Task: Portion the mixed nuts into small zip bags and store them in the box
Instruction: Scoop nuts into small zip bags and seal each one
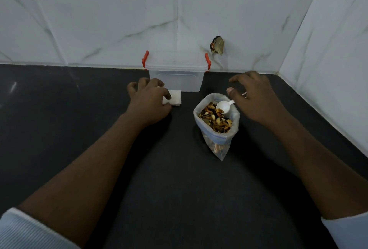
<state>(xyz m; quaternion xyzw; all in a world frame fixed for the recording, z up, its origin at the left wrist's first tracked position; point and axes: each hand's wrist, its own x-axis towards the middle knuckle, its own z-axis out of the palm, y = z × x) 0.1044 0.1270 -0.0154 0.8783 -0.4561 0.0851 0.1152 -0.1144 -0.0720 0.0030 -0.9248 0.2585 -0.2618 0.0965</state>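
Note:
A large clear bag of mixed nuts [216, 121] stands open on the dark counter, with a white plastic scoop [224, 106] resting in it. My right hand [256, 99] hovers just right of the bag, fingers spread and relaxed, over the scoop's handle without gripping it. My left hand [148, 103] lies over a small stack of white zip bags [175, 98], fingers curled down onto them; whether it pinches one is not clear. Behind stands a clear plastic box [176, 73] with its lid on and red clips at both ends.
The dark counter [179, 179] ends at a white marble-tiled wall behind and on the right. A broken hole in the tile [217, 45] shows right of the box.

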